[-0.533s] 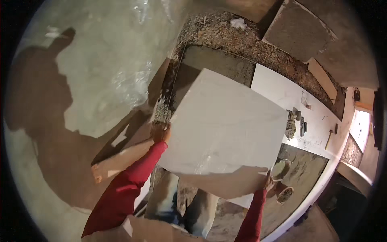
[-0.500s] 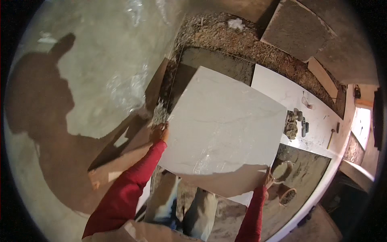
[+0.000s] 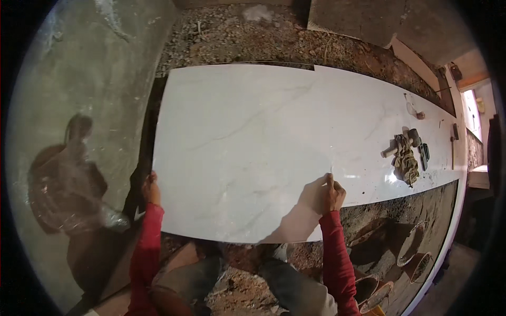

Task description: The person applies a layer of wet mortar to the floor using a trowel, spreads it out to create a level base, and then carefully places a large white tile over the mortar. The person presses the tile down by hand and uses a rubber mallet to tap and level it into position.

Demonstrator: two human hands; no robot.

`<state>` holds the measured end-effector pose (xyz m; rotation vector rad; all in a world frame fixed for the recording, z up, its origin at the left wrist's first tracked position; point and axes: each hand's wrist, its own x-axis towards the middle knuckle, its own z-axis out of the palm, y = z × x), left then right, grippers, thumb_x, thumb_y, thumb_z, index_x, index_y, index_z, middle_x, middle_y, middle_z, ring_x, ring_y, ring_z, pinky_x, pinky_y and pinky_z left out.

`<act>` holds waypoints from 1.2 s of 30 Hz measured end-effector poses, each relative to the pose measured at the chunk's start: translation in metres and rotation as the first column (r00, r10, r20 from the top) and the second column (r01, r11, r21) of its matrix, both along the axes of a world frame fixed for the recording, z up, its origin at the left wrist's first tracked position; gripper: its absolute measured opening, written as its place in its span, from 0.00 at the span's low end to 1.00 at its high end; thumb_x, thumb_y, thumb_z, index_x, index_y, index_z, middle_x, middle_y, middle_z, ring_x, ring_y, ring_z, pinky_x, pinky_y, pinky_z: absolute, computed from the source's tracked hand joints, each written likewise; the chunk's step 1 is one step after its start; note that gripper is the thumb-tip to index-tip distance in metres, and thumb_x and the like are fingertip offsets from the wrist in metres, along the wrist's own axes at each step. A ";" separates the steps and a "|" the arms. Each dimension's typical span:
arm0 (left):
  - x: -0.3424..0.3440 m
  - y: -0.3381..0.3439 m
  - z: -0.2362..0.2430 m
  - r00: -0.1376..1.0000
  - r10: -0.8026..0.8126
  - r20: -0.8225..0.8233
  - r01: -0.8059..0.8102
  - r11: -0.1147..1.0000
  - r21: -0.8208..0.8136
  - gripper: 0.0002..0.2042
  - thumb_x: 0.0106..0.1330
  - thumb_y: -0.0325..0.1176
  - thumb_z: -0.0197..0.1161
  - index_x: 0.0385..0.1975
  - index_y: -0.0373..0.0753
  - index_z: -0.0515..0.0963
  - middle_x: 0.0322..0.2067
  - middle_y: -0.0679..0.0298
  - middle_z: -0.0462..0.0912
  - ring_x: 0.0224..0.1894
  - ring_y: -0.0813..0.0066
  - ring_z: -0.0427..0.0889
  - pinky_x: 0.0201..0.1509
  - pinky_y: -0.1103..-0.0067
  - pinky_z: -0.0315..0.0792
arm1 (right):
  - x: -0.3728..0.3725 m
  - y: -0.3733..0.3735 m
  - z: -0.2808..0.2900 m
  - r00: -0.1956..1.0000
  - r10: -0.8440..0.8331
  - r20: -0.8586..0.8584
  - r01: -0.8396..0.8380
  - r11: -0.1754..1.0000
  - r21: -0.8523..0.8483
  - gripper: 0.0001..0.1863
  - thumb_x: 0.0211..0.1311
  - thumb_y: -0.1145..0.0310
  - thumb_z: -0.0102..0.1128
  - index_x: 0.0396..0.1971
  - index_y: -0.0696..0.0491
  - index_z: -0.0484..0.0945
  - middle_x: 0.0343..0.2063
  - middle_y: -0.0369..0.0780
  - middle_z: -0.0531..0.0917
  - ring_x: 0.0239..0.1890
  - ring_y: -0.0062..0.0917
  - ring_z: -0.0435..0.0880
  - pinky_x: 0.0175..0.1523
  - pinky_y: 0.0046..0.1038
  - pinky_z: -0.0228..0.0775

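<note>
A large white marble-patterned tile (image 3: 237,147) lies low in front of me, nearly level, its far edge over the bed by the gravel. My left hand (image 3: 152,190) is closed on its left edge, near the front corner. At the opposite edge, my right hand (image 3: 333,195) grips the tile with its fingers bunched together. The tile's right edge meets or lies close to another white tile surface (image 3: 363,121); whether they touch I cannot tell. The fingertips under the tile are hidden.
A crumpled cloth (image 3: 406,162) and small dark tools (image 3: 424,154) rest on the right-hand tile. Several buckets (image 3: 412,245) stand at the lower right on grey mortar (image 3: 443,205). Gravel (image 3: 237,34) runs along the far side, and a wall (image 3: 100,79) rises on the left.
Both hands have brought the tile down and turned it into line with the tile on the right. It covers the grey bed that showed behind it.
</note>
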<state>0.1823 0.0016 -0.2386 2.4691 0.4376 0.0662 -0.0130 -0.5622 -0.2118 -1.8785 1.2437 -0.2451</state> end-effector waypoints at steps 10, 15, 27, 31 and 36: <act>0.037 -0.017 -0.032 0.996 0.091 0.012 -0.086 0.971 -0.222 0.26 0.68 0.50 0.49 0.45 0.28 0.77 0.46 0.44 0.78 0.52 0.56 0.75 0.57 0.70 0.64 | 0.043 0.001 -0.054 0.998 0.048 0.042 -0.042 0.991 -0.126 0.32 0.60 0.42 0.53 0.15 0.61 0.77 0.11 0.46 0.72 0.16 0.32 0.69 0.26 0.35 0.62; 0.048 -0.023 -0.038 0.995 0.063 -0.083 -0.073 0.990 -0.124 0.25 0.68 0.48 0.48 0.48 0.29 0.75 0.49 0.44 0.77 0.55 0.55 0.73 0.60 0.68 0.62 | 0.053 -0.004 -0.066 0.998 0.062 -0.019 -0.064 0.980 -0.187 0.34 0.59 0.39 0.52 0.15 0.59 0.77 0.13 0.50 0.75 0.18 0.43 0.73 0.27 0.39 0.64; 0.050 -0.029 -0.054 0.996 0.041 -0.079 -0.051 0.991 -0.122 0.29 0.67 0.53 0.48 0.51 0.29 0.73 0.52 0.43 0.73 0.56 0.51 0.70 0.59 0.67 0.63 | 0.059 0.001 -0.071 0.998 -0.013 -0.069 0.002 0.987 -0.161 0.35 0.57 0.37 0.51 0.16 0.59 0.79 0.14 0.52 0.76 0.20 0.45 0.77 0.29 0.40 0.67; 0.061 -0.028 -0.058 0.993 0.055 -0.107 -0.066 0.992 -0.108 0.28 0.67 0.52 0.49 0.49 0.29 0.74 0.52 0.42 0.73 0.54 0.50 0.71 0.56 0.66 0.64 | 0.066 -0.001 -0.070 1.000 -0.017 -0.012 0.014 0.981 -0.194 0.35 0.57 0.37 0.51 0.17 0.59 0.80 0.13 0.50 0.75 0.18 0.43 0.75 0.28 0.39 0.66; 0.069 -0.026 -0.072 0.999 0.039 -0.031 -0.044 0.982 -0.185 0.24 0.67 0.49 0.51 0.44 0.30 0.77 0.46 0.46 0.78 0.52 0.53 0.74 0.55 0.67 0.66 | 0.069 -0.003 -0.062 0.999 -0.031 -0.017 0.028 0.987 -0.160 0.33 0.57 0.38 0.52 0.18 0.58 0.80 0.12 0.50 0.75 0.17 0.42 0.74 0.28 0.38 0.66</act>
